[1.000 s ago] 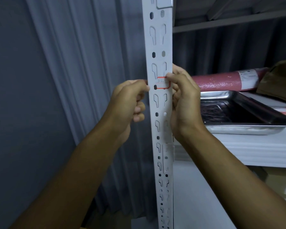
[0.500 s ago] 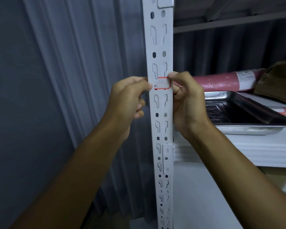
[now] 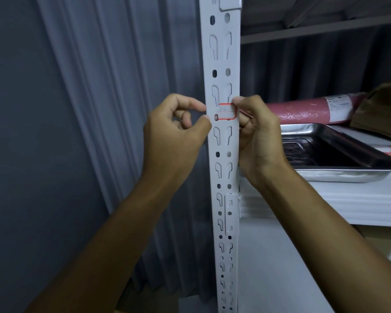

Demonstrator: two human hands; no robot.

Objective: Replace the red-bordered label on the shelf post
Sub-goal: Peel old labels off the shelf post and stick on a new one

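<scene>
The label sits on the post between both hands, likely being seated or peeled. Left hand curls loosely, fingertips touching the post edge, holding nothing; right hand pinches the label's right edge. Next: a careful pull or press there.

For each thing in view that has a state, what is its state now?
red-bordered label: stuck on the post, handwriting on it.
shelf post: upright.
left hand: fingers curled, fingertips at the post's left edge.
right hand: fingertips at the label's right edge.
metal tray: flat on the shelf.
pink roll: lying behind the tray.
</scene>
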